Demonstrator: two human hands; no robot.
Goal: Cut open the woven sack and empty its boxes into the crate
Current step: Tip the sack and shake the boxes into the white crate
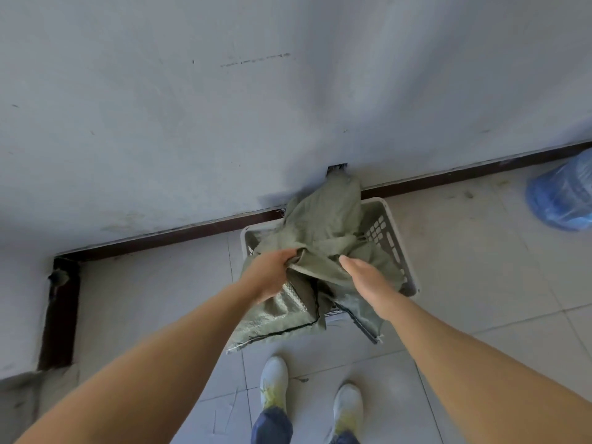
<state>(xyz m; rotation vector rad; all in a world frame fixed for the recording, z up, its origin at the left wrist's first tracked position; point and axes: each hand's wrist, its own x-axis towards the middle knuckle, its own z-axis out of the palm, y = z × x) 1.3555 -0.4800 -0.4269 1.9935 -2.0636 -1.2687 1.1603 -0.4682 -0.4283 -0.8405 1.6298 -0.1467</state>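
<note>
Soft, seemingly light olive woven sack [323, 225] droops over grey plastic crate [391, 233]; left hand [272, 274] bunches a fold; right hand's [362, 278] grip unclear.

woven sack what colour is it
The woven sack is dull olive green, with a dark seam along its edge; head view shows it.

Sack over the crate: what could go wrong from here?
1. The sack has a stitched edge hanging past the near rim of the crate, over the floor by the shoes. Anything left inside could drop outside.
2. The sack covers most of the crate and no boxes show, so emptiness can't be confirmed.
3. The left hand bunches fabric, but the right hand has an unclear grip. That side might slip.
</note>
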